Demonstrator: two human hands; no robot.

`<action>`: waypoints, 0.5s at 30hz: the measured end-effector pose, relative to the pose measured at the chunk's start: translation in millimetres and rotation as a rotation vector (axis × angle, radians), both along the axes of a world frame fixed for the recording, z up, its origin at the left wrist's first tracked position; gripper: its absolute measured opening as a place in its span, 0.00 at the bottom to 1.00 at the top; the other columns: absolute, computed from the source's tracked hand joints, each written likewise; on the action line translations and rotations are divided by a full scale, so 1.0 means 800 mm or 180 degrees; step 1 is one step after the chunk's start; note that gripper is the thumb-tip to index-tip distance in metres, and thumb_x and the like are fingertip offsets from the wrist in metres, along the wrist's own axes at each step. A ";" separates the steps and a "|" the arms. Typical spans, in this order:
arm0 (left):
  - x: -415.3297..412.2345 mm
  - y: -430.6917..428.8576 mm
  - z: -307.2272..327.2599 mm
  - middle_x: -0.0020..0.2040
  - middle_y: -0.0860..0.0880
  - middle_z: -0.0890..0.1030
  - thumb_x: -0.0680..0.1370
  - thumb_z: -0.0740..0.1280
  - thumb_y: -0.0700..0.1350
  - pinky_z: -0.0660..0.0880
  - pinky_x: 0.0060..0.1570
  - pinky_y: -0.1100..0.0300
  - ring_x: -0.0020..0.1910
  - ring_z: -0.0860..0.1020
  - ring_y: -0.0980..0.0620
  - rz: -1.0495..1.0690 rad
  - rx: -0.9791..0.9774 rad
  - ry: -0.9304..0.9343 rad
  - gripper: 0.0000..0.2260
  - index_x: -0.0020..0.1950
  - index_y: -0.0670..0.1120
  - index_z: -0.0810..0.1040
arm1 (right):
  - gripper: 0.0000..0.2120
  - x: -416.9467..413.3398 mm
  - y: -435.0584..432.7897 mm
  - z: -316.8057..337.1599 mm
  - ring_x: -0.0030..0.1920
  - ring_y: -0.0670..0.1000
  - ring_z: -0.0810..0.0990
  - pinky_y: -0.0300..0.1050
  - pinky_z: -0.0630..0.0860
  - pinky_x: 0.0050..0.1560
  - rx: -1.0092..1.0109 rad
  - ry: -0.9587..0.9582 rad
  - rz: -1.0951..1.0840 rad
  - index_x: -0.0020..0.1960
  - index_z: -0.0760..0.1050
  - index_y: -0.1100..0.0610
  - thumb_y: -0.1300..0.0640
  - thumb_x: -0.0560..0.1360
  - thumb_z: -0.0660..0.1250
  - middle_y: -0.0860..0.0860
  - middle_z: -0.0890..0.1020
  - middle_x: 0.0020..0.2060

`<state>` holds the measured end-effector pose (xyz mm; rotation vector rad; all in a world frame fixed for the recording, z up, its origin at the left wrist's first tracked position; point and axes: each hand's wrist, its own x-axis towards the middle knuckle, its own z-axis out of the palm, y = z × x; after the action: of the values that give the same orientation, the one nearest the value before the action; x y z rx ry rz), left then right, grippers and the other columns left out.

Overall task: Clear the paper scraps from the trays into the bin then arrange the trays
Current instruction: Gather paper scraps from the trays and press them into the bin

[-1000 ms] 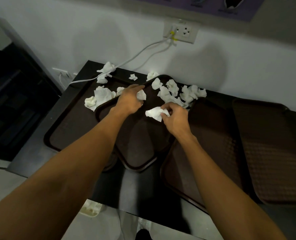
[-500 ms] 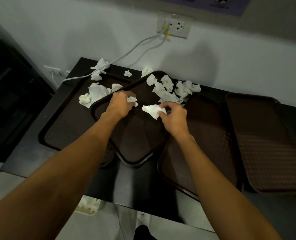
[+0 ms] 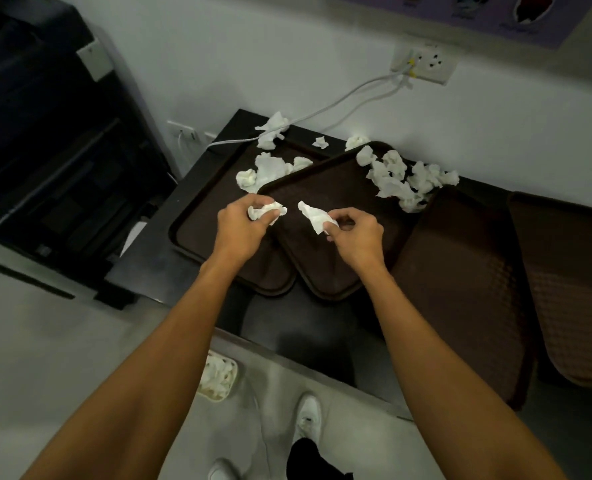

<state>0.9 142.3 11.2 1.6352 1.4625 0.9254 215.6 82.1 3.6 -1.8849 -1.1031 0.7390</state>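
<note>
Over the middle tray (image 3: 322, 188), both hands hold paper
Left hand (image 3: 239, 230) has lifted, gripping a crumpled scrap (image 3: 266, 211); right hand (image 3: 355, 237) still pinches a looser scrap (image 3: 313, 216).

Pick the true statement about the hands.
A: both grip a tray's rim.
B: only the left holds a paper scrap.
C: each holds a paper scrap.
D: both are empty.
C: the left hand grips a crumpled scrap and the right hand pinches a flatter scrap, both over the middle tray.
</note>
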 end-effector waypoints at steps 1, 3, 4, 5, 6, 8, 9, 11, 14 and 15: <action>-0.016 -0.009 0.002 0.48 0.58 0.84 0.74 0.77 0.49 0.70 0.44 0.79 0.48 0.79 0.69 0.0039 0.0007 -0.0032 0.10 0.54 0.52 0.86 | 0.09 -0.017 -0.005 0.005 0.40 0.46 0.86 0.37 0.83 0.49 0.0008 0.0040 0.0053 0.54 0.84 0.54 0.59 0.75 0.77 0.50 0.86 0.45; -0.049 -0.025 0.005 0.49 0.57 0.84 0.74 0.77 0.51 0.70 0.45 0.78 0.49 0.80 0.64 0.0122 0.0046 -0.0047 0.10 0.54 0.52 0.85 | 0.09 -0.052 -0.014 0.012 0.40 0.44 0.86 0.35 0.82 0.47 0.0024 0.0073 0.0158 0.55 0.84 0.54 0.59 0.75 0.76 0.49 0.86 0.45; -0.066 -0.032 0.006 0.49 0.57 0.85 0.74 0.77 0.51 0.71 0.45 0.77 0.50 0.80 0.63 0.0157 0.0056 -0.0051 0.10 0.54 0.53 0.85 | 0.08 -0.070 -0.019 0.014 0.40 0.44 0.86 0.37 0.83 0.48 0.0033 0.0106 0.0196 0.55 0.84 0.54 0.60 0.75 0.76 0.47 0.86 0.44; -0.083 -0.040 0.007 0.49 0.58 0.85 0.74 0.77 0.52 0.71 0.46 0.76 0.50 0.80 0.62 0.0193 0.0048 -0.0080 0.11 0.55 0.53 0.85 | 0.08 -0.088 -0.024 0.016 0.39 0.44 0.87 0.39 0.84 0.49 0.0041 0.0160 0.0228 0.54 0.84 0.54 0.60 0.75 0.76 0.47 0.86 0.44; -0.101 -0.048 0.009 0.49 0.58 0.85 0.74 0.77 0.52 0.71 0.46 0.76 0.51 0.80 0.62 0.0232 0.0034 -0.0103 0.11 0.55 0.52 0.85 | 0.07 -0.106 -0.030 0.017 0.39 0.44 0.87 0.41 0.84 0.49 0.0049 0.0211 0.0262 0.53 0.84 0.54 0.60 0.75 0.76 0.46 0.86 0.43; -0.136 -0.067 0.010 0.50 0.58 0.84 0.75 0.77 0.52 0.72 0.48 0.73 0.51 0.80 0.62 0.0305 0.0047 -0.0104 0.11 0.55 0.53 0.85 | 0.07 -0.142 -0.041 0.017 0.39 0.44 0.87 0.42 0.84 0.49 0.0048 0.0238 0.0345 0.53 0.84 0.54 0.60 0.75 0.76 0.46 0.86 0.44; -0.154 -0.076 0.010 0.50 0.59 0.84 0.75 0.77 0.52 0.73 0.48 0.70 0.51 0.80 0.62 0.0336 0.0067 -0.0098 0.10 0.55 0.53 0.85 | 0.07 -0.160 -0.046 0.017 0.39 0.43 0.87 0.41 0.84 0.50 0.0050 0.0232 0.0378 0.53 0.84 0.54 0.60 0.75 0.76 0.46 0.86 0.44; -0.189 -0.095 0.008 0.50 0.59 0.84 0.75 0.77 0.52 0.75 0.49 0.67 0.51 0.80 0.61 0.0405 0.0088 -0.0085 0.10 0.55 0.54 0.85 | 0.07 -0.194 -0.056 0.016 0.39 0.43 0.86 0.42 0.84 0.51 0.0065 0.0253 0.0413 0.52 0.84 0.53 0.59 0.75 0.76 0.45 0.86 0.44; -0.236 -0.121 0.001 0.49 0.58 0.84 0.75 0.77 0.53 0.75 0.47 0.68 0.49 0.80 0.61 0.0496 0.0028 -0.0085 0.10 0.55 0.54 0.84 | 0.06 -0.244 -0.072 0.012 0.38 0.44 0.86 0.44 0.85 0.49 0.0088 0.0338 0.0426 0.51 0.84 0.54 0.60 0.75 0.76 0.46 0.86 0.42; -0.250 -0.130 -0.002 0.49 0.57 0.84 0.75 0.77 0.52 0.75 0.46 0.68 0.48 0.81 0.61 0.0528 -0.0005 -0.0120 0.10 0.54 0.54 0.84 | 0.06 -0.260 -0.078 0.010 0.38 0.44 0.87 0.42 0.84 0.48 0.0098 0.0362 0.0438 0.51 0.84 0.55 0.60 0.75 0.76 0.47 0.86 0.43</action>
<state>-199.2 38.6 9.8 1.5043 1.5906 1.0403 7.8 19.7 12.0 -1.7322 -1.1735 0.8905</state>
